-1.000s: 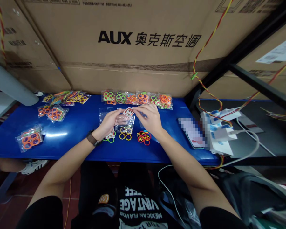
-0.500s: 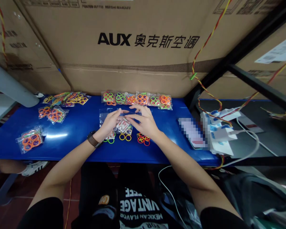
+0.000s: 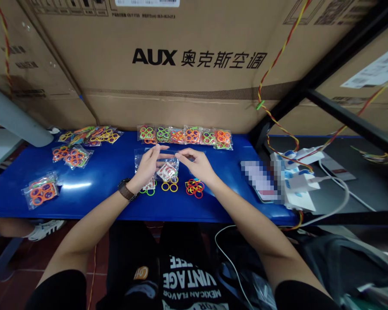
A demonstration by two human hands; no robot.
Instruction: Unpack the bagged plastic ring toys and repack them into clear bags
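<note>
A clear plastic bag [image 3: 168, 165] with a printed white card inside is between my two hands. My left hand [image 3: 149, 162] is at the bag's left side, its thumb up and fingers reaching behind the film. At the bag's upper right edge, my right hand [image 3: 197, 164] pinches the film between thumb and forefinger. Just below the bag lie yellow rings [image 3: 170, 186]. Green rings [image 3: 149, 191] and another printed card [image 3: 149, 184] are beneath my left wrist side. Red and yellow rings [image 3: 194, 188] lie below my right hand.
Filled bags stand in a row [image 3: 192, 135] at the back of the blue table [image 3: 93, 172]; more lie left [image 3: 42, 189]. A phone [image 3: 261, 181] and a white power strip [image 3: 295, 185] are right. A cardboard box [image 3: 181, 94] rises behind. A person's shoe [image 3: 47, 229] shows lower left.
My right hand's fingers have drawn together at the bag's edge. My left hand has shifted slightly left, and the card in the bag shows more fully.
</note>
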